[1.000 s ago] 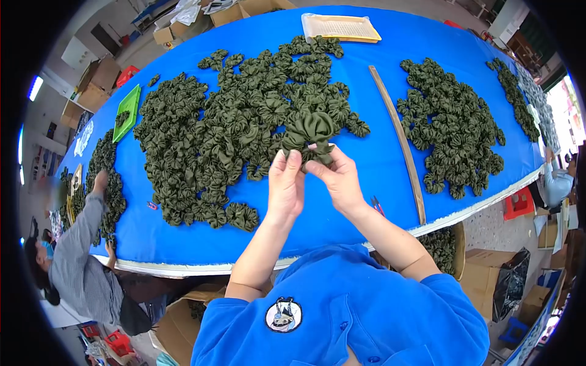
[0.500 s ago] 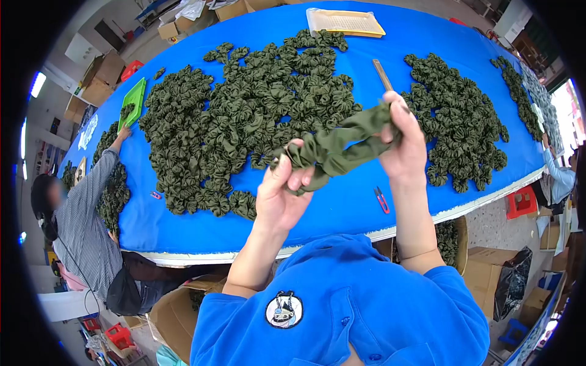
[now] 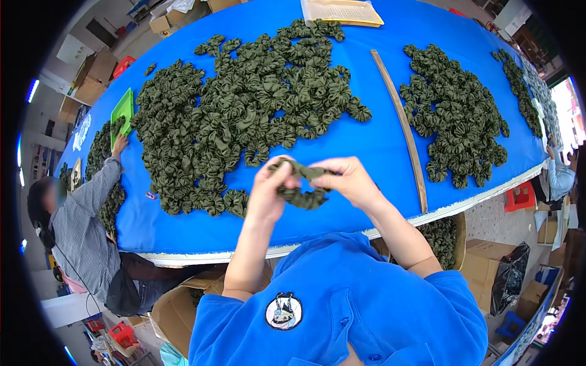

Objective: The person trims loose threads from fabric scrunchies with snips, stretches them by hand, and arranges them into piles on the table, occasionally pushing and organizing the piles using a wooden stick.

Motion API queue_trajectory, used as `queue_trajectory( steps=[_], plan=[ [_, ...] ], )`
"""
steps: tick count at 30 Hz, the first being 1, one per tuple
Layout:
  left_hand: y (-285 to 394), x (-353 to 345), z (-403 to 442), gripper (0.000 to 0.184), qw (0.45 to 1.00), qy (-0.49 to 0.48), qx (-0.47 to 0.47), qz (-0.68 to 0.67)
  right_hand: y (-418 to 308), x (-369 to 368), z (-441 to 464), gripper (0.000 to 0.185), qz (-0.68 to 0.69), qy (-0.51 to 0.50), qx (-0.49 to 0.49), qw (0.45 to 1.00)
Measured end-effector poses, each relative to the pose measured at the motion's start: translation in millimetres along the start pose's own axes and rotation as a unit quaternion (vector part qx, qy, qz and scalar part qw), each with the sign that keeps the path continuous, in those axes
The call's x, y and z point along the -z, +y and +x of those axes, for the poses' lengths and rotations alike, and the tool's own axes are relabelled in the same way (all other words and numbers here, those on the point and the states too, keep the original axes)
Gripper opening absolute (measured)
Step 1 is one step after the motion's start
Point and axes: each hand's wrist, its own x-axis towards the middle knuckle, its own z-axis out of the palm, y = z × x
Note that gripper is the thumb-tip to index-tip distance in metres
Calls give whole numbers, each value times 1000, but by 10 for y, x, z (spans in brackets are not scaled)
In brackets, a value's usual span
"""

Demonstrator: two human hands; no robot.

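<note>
A dark green scrunchie point(image 3: 310, 199) is held up between the two hands, above the near part of the blue worktop point(image 3: 183, 238) and in front of the wearer's blue shirt point(image 3: 390, 299). The left hand point(image 3: 267, 192), a little blurred, is closed around the scrunchie's left side. The right hand point(image 3: 351, 180) pinches its upper right part between thumb and fingers, and the lower part of the ring sags in a curve between them.

Beyond the hands spreads a large pile point(image 3: 244, 104) of similar scrunchies, its nearest pieces close to the left hand. A wooden strip point(image 3: 400, 125) lies to the right, between that large pile and a smaller pile point(image 3: 455, 110). A yellow tray point(image 3: 345, 13) sits near the far edge. Small pink snips point(image 3: 151, 195) lie just left of the large pile.

On the left, a co-worker in a striped shirt point(image 3: 91, 213) stretches out a hand point(image 3: 119, 145) at the near end of a green tray point(image 3: 126, 105), which holds a few dark green pieces. Under the worktop's edge on the right, a cardboard box point(image 3: 459, 235) contains more scrunchies.
</note>
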Motion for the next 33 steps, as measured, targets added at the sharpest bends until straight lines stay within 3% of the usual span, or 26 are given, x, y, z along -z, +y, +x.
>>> queue_trajectory(
  steps=[5, 6, 7, 8, 9, 12, 13, 14, 15, 17, 18, 20, 21, 22, 23, 24, 25, 27, 29, 33],
  plan=[
    [-217, 406, 252, 23, 992, 5, 24, -123, 395, 146, -22, 27, 56, 40, -60, 996],
    [-254, 302, 399, 24, 998, 2, 41, -37, 323, 229, -7, 24, 36, 73, -61, 995],
    [-274, 198, 603, 26, 997, 0, 58, 50, 287, 405, 6, 25, -159, 119, -51, 979],
    [-341, 307, 813, 26, 997, 1, 59, 48, 270, 642, 14, 25, -186, 181, -20, 966],
    [-506, 516, 1065, 28, 982, 64, 24, 176, 243, 917, 11, 25, -213, 240, 10, 947],
    [-575, 775, 1808, 37, 829, 201, -105, 511, -167, 1830, -94, 26, -197, 455, 103, 862],
    [-563, 826, 2035, 37, 831, 202, -108, 508, -245, 2187, -149, 30, -210, 523, 138, 814],
    [-561, 878, 2228, 39, 737, 195, -167, 626, -297, 2490, -204, 36, -220, 587, 170, 760],
    [-562, 925, 2359, 41, 622, 182, -222, 729, -306, 2680, -229, 50, -321, 638, 196, 671],
    [-540, 968, 2515, 41, 540, 126, -101, 826, -254, 2827, -265, 61, -240, 642, 196, 702],
    [-514, 970, 2542, 41, 540, 127, -103, 825, -222, 2744, -219, 53, -257, 627, 177, 714],
    [-509, 984, 2510, 34, 649, 135, -92, 743, -76, 2479, -180, 37, -290, 597, 130, 737],
    [-507, 952, 2428, 34, 649, 132, -89, 744, 30, 2328, -175, 31, -305, 583, 104, 746],
    [-481, 871, 2277, 33, 791, 113, -82, 596, 239, 2172, -137, 24, -197, 496, 69, 843],
    [-437, 755, 2090, 31, 899, 91, -72, 422, 268, 1912, -53, 24, -190, 453, 42, 870],
    [-386, 624, 1887, 30, 969, 65, -59, 230, 285, 1633, 42, 24, -182, 408, 15, 894],
    [-335, 496, 1691, 28, 998, 37, -42, 29, 308, 1406, 117, 24, -177, 358, 17, 917],
    [-233, 161, 1270, 27, 999, 20, -46, 9, 318, 938, 294, 34, -26, 260, 72, 963],
    [-171, -182, 856, 25, 997, -10, -63, -40, 210, 513, 377, 35, 126, 219, 76, 964],
    [-216, -344, 410, 23, 995, 11, -83, -63, -53, -43, 272, 33, 144, 146, 85, 975]
  ],
)
